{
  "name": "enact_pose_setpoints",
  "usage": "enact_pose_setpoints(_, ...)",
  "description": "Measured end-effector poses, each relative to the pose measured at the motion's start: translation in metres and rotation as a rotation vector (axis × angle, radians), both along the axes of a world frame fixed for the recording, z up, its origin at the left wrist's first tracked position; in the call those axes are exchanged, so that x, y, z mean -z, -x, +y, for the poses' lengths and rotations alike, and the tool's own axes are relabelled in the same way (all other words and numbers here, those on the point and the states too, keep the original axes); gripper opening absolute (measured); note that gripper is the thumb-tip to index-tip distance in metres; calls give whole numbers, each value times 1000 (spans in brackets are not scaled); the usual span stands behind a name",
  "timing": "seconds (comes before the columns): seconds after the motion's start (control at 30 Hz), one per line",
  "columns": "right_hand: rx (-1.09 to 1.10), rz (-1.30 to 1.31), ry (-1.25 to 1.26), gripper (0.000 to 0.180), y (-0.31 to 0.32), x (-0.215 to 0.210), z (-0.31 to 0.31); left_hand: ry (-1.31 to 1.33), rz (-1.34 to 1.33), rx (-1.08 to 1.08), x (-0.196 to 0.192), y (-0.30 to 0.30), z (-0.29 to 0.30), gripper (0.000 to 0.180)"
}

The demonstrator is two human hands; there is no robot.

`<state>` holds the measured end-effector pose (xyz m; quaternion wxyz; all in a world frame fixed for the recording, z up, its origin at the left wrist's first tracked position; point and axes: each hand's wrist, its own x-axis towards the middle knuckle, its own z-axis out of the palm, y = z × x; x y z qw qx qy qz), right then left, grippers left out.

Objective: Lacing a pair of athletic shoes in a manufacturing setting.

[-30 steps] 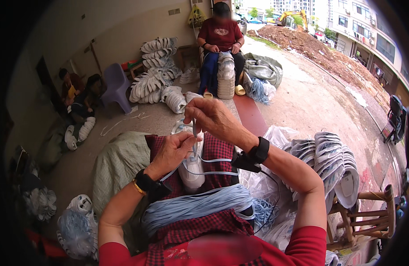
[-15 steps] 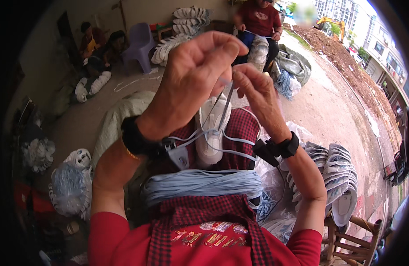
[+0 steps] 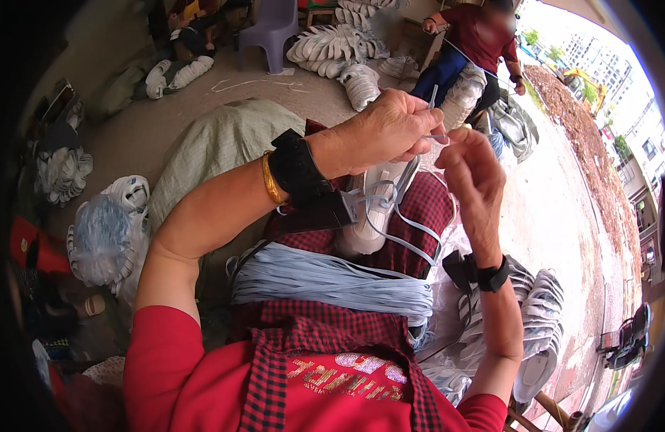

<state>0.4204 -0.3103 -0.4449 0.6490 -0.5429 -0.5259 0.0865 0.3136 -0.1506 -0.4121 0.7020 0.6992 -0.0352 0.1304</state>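
Observation:
A white shoe rests between my knees on the red-and-black checked apron, its toe toward me. Light blue-grey shoelace loops loosely across its front and hangs over my right thigh. Above the shoe, my left hand is closed in a pinch on the shoelace, a short end sticking up past the fingers. Close beside it, my right hand pinches a stretch of the same lace between thumb and forefinger. The upper part of the shoe is partly hidden by my left hand. A thick bundle of blue laces lies across my lap.
Stacked white shoe uppers lean at my right; a plastic-wrapped bundle sits at my left. A greenish sack is beside my left knee. Beyond are a purple chair, more shoe piles and a seated co-worker.
The view has shifted, so the background sits further up and left. Both hands have turned: my left now reaches rightward across the shoe, and my right has drawn a little apart from it.

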Motion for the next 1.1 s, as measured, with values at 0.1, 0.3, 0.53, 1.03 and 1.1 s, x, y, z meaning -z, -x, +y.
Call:
enact_pose_setpoints(0.1,7,40,75,42,5,9,-4,31,18,-28,8,-4,2,32)
enact_pose_setpoints(0.3,-269,204,331,33,26,26,-2,142,-39,-121,6,-11,7,32)
enact_pose_setpoints(0.53,-3,405,183,28,-27,43,-20,176,-55,-263,25,2,65,32)
enact_pose_setpoints(1.03,772,-190,1087,36,-194,105,-148,-615,360,-977,86,83,211,67)
enact_pose_setpoints(1.1,463,-260,954,28,-152,91,-92,-650,305,-659,91,66,162,45)
